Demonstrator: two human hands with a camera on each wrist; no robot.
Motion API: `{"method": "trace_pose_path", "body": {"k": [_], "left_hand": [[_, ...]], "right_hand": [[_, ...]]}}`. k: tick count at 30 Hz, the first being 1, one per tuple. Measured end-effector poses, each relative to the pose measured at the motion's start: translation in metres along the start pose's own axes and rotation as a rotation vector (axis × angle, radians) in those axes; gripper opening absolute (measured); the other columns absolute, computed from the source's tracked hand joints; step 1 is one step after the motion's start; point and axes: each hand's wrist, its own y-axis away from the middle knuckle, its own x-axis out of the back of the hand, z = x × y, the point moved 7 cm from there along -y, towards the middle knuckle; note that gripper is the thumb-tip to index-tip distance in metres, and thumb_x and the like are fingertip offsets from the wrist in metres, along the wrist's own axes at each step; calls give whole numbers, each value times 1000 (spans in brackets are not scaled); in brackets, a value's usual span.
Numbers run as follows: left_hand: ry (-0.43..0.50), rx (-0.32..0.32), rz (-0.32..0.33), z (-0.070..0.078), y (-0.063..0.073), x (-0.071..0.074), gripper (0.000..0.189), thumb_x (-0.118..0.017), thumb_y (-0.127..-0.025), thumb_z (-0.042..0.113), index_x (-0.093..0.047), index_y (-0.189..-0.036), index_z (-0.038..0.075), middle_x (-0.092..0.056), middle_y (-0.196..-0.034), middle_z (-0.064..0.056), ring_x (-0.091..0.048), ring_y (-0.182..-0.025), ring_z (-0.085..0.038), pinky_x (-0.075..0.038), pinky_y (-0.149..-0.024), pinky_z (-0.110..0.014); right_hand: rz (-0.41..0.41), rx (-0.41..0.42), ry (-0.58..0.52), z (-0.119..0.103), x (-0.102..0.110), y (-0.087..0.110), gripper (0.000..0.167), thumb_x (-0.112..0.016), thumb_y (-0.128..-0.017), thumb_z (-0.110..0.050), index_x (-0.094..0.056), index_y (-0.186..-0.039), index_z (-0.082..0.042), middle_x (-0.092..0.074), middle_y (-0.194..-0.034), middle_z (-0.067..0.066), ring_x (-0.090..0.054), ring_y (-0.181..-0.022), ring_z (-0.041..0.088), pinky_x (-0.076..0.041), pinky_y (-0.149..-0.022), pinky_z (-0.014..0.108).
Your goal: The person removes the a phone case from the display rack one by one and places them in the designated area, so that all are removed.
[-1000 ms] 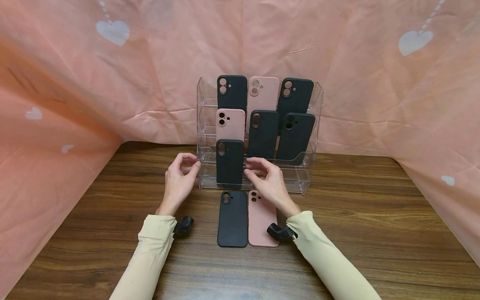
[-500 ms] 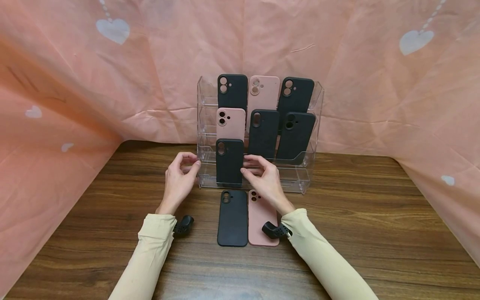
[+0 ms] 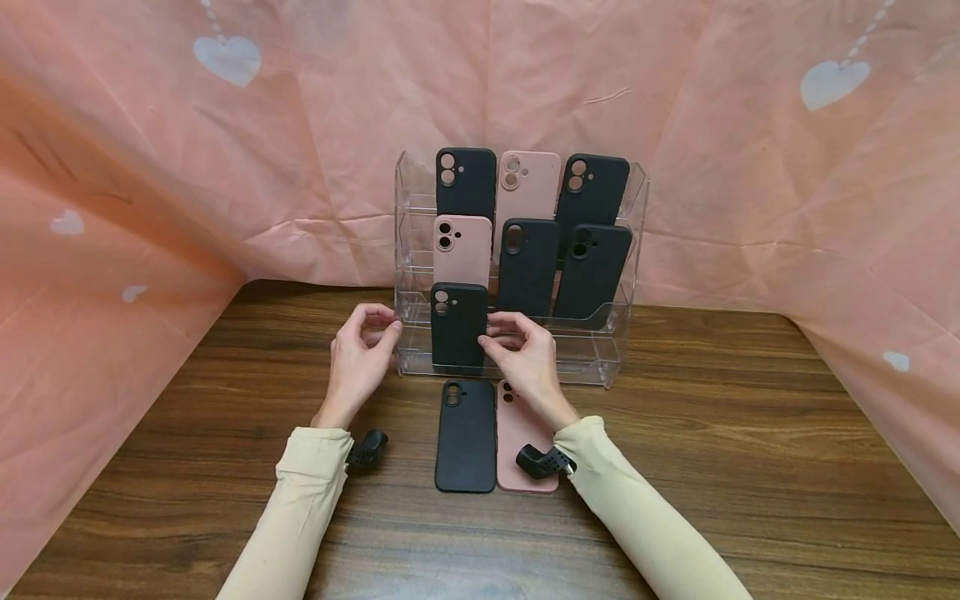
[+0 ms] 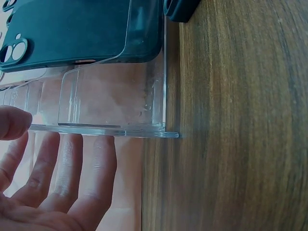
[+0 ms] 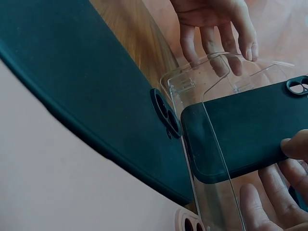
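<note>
Brown wood grain marks the desk (image 3: 420, 542), where a flat black case (image 3: 465, 446) lies just beside a flat pink case (image 3: 512, 429), the latter partly hidden by the right hand (image 3: 528, 358) and its black wrist mount (image 3: 534, 461). Beyond them, that hand has a narrow grip on the right edge of an upright black case (image 3: 456, 333), thumb on its face and fingers behind; the right-wrist view cuts the hand off at its edge. One second ago the hand was just to the right of this case; now it meets the edge, and the case's top sits slightly lower, with two separate lens holes showing. This case stands in the lowest front tier of a clear stand (image 3: 592, 346). The left hand (image 3: 358, 354), unmoved, keeps its grip pinched on the stand's left side wall; how firmly its fingertips press is hard to make out. Farther back, the middle row holds a middle-row pink case (image 3: 461, 254) and two middle-row black cases (image 3: 527, 271); behind, a back-row pink case (image 3: 528, 200) stands between two back-row black cases (image 3: 465, 196), their lower parts largely covered. Pink cloth (image 3: 337, 125) with pale hearts (image 3: 227, 61) hangs behind everything.
</note>
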Motion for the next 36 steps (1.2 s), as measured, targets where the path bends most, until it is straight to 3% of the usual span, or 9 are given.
{"method": "trace_pose_path", "body": {"k": [6,15,23,36], "left_hand": [[-2,1,-7,0,0,0,21,-67,-99,18,-63,-118,10,-69,-118,-13,-75,-103,-35,-61,-61,-20],[-13,-3,3,-1,0,0,20,-67,-98,18,-64,-116,9,-70,-117,-12,-76,-102,-33,-65,-65,-33],[-3,7,-1,-1,0,-1,21,-67,-98,17,-63,-117,9,-70,-117,-12,-75,-103,-35,-66,-70,-46],[11,10,-8,-3,-1,-1,23,-66,-98,18,-63,-118,8,-70,-118,-12,-75,-105,-36,-66,-72,-47]], "right_hand": [[-3,-18,-43,3,1,0,29,-77,-89,-3,-72,-117,-5,-73,-108,21,-74,-98,34,-58,-76,11],[5,-3,-60,2,8,1,28,-77,-88,-2,-72,-116,-4,-72,-105,22,-73,-94,32,-60,-75,15],[14,39,-65,-4,17,1,29,-78,-87,2,-72,-114,-3,-71,-102,22,-71,-85,16,-62,-73,18],[31,87,-57,-14,34,4,29,-78,-86,2,-71,-114,-2,-71,-101,21,-69,-84,7,-62,-75,18]]}}
